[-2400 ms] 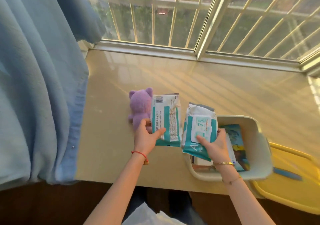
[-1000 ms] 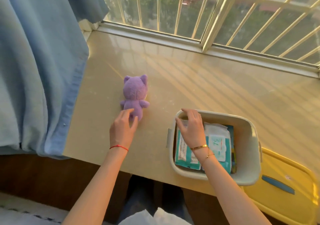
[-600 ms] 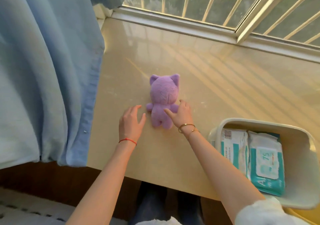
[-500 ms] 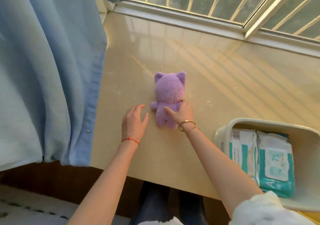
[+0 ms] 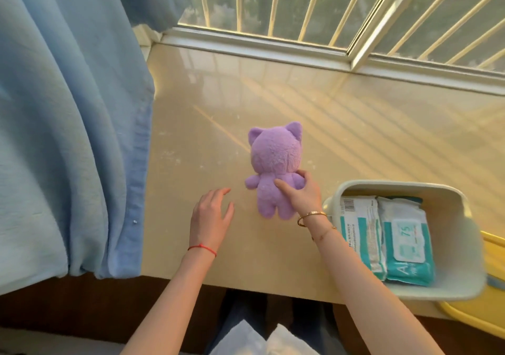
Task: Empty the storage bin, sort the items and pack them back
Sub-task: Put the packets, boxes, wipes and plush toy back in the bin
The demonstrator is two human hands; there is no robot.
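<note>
You're on the last loose item, by the look of it: the purple plush toy lies on the beige sill, back up, head toward the window, just left of the pale storage bin but not touching it. Your R hand has it at the torso, index finger across the back and thumb hooked at the toy's right arm, so it's a pinch w/ curled fingers, not a flat press. Get more of the body into that grip before lifting; plush is soft and will likely flop or swing if you carry it by one limb. Lift straight up, cross over the bin rim, then lay it flat on top of the two teal-and-white wipes packs, which lie side by side and fill most of the floor. Don't drag it along the sill. Your L hand hovers just left of the toy, fingers spread and relaxed, holding nothing; can't tell if the palm touches the sill. R forearm reaches diagonally fwd from lower right, wrist bent slightly inward.
</note>
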